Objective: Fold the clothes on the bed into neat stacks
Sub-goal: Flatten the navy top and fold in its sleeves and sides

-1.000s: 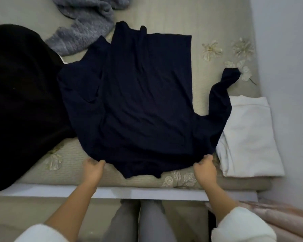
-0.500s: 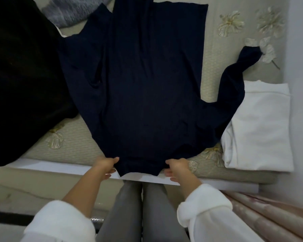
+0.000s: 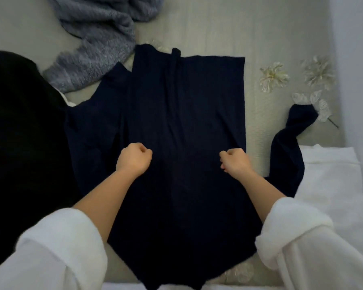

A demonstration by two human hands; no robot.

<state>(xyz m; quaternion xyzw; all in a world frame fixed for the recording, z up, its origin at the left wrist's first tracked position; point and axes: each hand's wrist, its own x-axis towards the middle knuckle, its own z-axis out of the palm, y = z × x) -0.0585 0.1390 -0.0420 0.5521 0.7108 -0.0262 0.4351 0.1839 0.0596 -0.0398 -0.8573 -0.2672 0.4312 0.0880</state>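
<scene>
The navy garment [image 3: 187,105] is lying spread flat on the bed [image 3: 228,28], with one sleeve trailing off its right side toward the folded white cloth [image 3: 331,185]. The left hand [image 3: 133,159] and right hand [image 3: 235,161] are fisting at its middle, apparently pinching fabric at level, evenly spaced points, likely aiming for a square fold.

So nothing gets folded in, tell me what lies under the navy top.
The navy top lies on the beige bedspread; its sleeve appears to overlap the edge of the folded white cloth. Anything beneath its middle is covered and cannot be seen.
</scene>
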